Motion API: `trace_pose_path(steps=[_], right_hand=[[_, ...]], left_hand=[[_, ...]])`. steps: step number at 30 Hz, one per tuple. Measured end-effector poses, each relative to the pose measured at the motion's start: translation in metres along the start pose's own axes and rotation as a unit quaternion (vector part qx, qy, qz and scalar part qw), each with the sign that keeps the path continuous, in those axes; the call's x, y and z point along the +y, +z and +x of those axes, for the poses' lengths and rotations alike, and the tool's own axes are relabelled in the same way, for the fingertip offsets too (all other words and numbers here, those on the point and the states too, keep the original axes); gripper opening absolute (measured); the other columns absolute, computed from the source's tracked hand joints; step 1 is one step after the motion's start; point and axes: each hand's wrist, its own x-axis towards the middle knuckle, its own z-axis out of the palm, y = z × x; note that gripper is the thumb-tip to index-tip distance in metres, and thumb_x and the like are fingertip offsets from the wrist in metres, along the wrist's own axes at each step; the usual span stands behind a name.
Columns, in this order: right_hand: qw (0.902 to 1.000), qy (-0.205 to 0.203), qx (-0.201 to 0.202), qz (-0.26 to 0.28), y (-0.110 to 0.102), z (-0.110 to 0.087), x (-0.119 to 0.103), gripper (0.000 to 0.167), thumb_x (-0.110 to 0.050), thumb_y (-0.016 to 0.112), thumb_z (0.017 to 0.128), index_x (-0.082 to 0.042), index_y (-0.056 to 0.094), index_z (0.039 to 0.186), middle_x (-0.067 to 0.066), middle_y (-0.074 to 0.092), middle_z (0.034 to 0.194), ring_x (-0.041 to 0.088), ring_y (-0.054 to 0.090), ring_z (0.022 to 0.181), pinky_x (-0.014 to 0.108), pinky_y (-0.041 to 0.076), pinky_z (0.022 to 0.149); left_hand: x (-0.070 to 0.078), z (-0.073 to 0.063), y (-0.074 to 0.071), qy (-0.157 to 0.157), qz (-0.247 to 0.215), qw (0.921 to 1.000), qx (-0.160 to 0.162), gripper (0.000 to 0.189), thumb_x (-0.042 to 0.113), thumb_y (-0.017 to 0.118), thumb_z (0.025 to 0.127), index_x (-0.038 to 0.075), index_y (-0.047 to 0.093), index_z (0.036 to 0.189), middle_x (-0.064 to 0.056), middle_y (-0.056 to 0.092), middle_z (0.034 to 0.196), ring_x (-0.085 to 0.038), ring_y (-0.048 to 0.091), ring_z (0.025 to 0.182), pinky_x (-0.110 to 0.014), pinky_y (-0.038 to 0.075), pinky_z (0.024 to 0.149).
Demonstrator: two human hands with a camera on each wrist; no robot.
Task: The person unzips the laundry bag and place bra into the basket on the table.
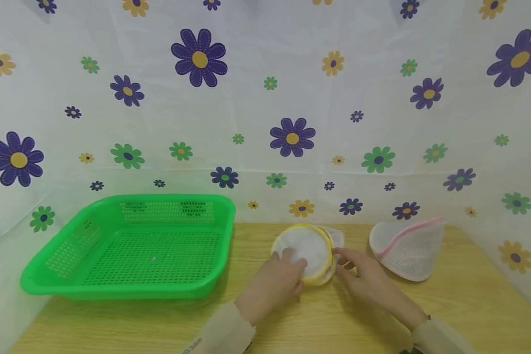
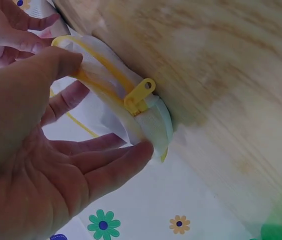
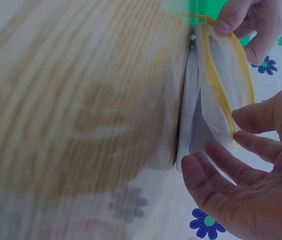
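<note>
Yellow-rimmed bag [image 1: 313, 247], round face upward

Fine mesh-cloth pouch [image 1: 309, 240], matt plastic zip pull [image 2: 139, 96], smooth plastic basket [image 1: 132, 291], wood-grained tabletop [image 1: 311, 319]

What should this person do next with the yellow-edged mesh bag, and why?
Probably reach for the yellow zipper pull with the left hand: the pull sticks out ungripped close to that hand, while the right hand pinches the yellow edge of the mesh bag and could steady it.
</note>
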Motion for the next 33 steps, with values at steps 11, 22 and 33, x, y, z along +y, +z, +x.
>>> trace_pose_path(steps=[11,22,33], right_hand=[[0.9928,-0.068,0.061,-0.078,-0.007,-0.009,-0.003,0.031,-0.008,0.071,0.089,-0.003,0.071,0.119,0.000,0.072,0.089,0.015,0.067,0.085,0.035,0.056,0.076],[0.9675,-0.140,0.143,-0.155,-0.013,-0.009,-0.020,0.025,-0.012,0.079,0.086,-0.005,0.074,0.109,0.009,0.069,0.109,0.026,0.068,0.098,0.040,0.060,0.077],[0.9683,-0.128,0.039,-0.211,-0.011,0.000,-0.025,0.036,-0.022,0.078,0.088,-0.009,0.071,0.121,0.009,0.071,0.123,0.029,0.068,0.112,0.049,0.058,0.090]], left_hand=[[-0.020,0.000,-0.007,0.051,-0.235,0.9687,-0.061,0.021,0.017,0.063,0.096,0.016,0.043,0.090,0.004,0.042,0.083,-0.009,0.041,0.071,-0.021,0.037,0.065],[-0.026,-0.005,-0.009,-0.002,-0.404,0.9104,-0.088,0.006,0.011,0.054,0.096,0.011,0.049,0.100,-0.008,0.067,0.104,-0.015,0.068,0.093,-0.019,0.051,0.071],[-0.014,-0.016,-0.001,-0.153,-0.613,0.7743,-0.027,0.048,0.025,0.046,0.107,0.004,0.039,0.149,-0.022,0.047,0.153,-0.033,0.058,0.132,-0.044,0.053,0.104]])
